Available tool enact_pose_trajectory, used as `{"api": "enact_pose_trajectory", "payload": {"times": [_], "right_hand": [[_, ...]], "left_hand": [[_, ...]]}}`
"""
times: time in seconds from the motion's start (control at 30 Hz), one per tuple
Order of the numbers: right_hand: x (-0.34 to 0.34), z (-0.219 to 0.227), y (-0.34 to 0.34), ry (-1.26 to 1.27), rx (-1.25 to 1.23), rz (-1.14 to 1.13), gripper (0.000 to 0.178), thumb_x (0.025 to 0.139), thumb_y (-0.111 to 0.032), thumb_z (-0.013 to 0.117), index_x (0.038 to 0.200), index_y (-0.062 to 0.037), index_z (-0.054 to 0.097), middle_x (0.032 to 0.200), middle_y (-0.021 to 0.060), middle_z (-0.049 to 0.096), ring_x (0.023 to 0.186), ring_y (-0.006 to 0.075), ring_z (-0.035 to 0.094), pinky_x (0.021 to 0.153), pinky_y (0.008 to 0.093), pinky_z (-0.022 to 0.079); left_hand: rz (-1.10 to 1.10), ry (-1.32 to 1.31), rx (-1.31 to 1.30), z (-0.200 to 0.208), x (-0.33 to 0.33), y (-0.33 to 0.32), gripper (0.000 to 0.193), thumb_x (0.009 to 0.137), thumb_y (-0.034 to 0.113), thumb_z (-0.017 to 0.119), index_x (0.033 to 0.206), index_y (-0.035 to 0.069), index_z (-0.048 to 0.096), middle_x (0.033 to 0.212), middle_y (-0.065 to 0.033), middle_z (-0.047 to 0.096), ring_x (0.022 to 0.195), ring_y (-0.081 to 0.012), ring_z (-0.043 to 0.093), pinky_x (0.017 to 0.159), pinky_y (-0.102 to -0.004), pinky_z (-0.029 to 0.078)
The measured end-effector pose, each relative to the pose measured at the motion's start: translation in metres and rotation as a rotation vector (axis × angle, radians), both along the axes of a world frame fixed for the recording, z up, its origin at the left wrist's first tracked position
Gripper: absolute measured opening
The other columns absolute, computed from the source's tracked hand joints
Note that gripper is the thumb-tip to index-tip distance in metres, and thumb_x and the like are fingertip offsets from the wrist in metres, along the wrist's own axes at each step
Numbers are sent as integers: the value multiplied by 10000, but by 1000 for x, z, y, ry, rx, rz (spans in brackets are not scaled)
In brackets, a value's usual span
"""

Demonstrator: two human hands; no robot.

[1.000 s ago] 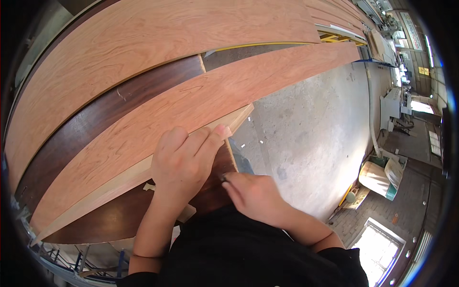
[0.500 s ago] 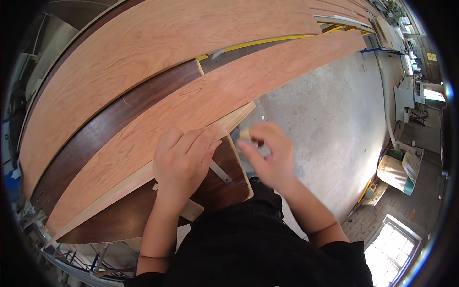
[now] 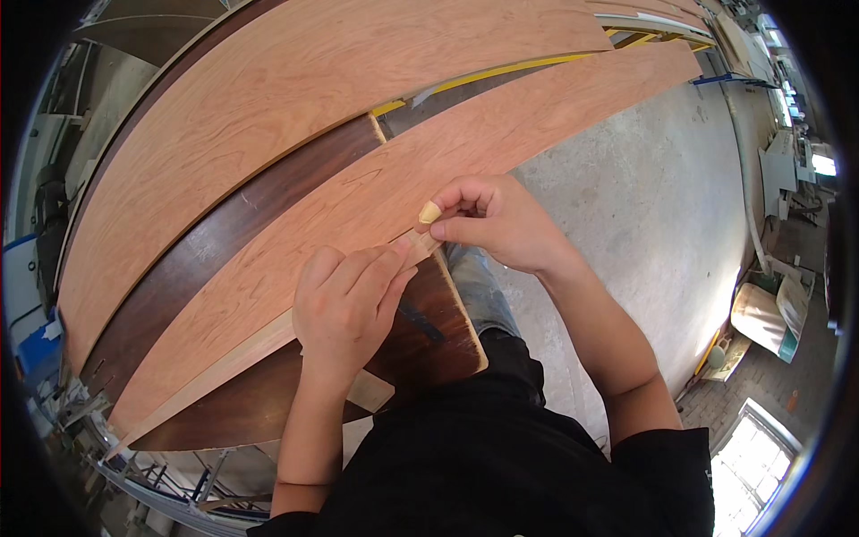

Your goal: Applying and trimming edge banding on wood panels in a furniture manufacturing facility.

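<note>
A long pale wood strip (image 3: pixel 231 360) runs along the near edge of a narrow reddish wood board (image 3: pixel 376 188). My left hand (image 3: pixel 344 295) lies over the strip, thumb and fingers closed on it against the board's edge. Close by on the right, my right hand (image 3: pixel 497 219) pinches the strip at its right part; a yellow covering (image 3: pixel 429 212) wraps one fingertip. The fingers hide the strip's far end. Below the hands is a dark brown glossy panel (image 3: pixel 438 345) with a rough, pale right edge. A thin flat bar (image 3: pixel 420 322) lies on it.
A wider reddish board (image 3: pixel 295 98) lies beyond, with another dark panel (image 3: pixel 224 219) between. Yellow frame bars (image 3: pixel 501 76) show behind. A small wood block (image 3: pixel 369 391) sits near my waist. Concrete floor (image 3: pixel 626 215) spreads to the right, with a bin-like container (image 3: pixel 765 313) further off.
My right hand has moved left and up from beside the strip and now pinches it, covering its end. My left hand keeps its grip. The whole view has shifted slightly.
</note>
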State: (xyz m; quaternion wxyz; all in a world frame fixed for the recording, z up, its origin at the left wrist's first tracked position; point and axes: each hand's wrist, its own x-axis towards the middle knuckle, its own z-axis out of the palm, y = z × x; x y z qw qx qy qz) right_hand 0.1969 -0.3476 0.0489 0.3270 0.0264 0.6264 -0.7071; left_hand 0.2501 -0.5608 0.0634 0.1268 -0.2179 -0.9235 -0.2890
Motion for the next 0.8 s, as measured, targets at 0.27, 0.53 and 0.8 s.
{"api": "enact_pose_trajectory", "payload": {"times": [0.27,0.53,0.8], "right_hand": [[-10,0,2,-23,-60,55,245,813,-34,777,1032,-4,671,935,60,702,837,97,641,763,249,531],[33,31,-20,609,510,-100,276,802,-76,781,1035,7,659,872,105,703,712,153,666,657,284,548],[47,46,-44,778,775,-163,175,797,-6,706,956,-15,633,767,124,648,668,317,640,583,368,526]], "left_hand": [[9,-9,-7,0,-1,2,327,715,154,819,1028,112,738,857,12,694,650,-186,519,609,-300,437],[17,17,-24,-2,-1,4,313,699,135,827,1000,108,746,843,12,693,638,-174,518,599,-290,423],[22,75,-22,-4,0,6,263,722,139,826,970,107,744,823,20,685,629,-165,509,588,-287,409]]}}
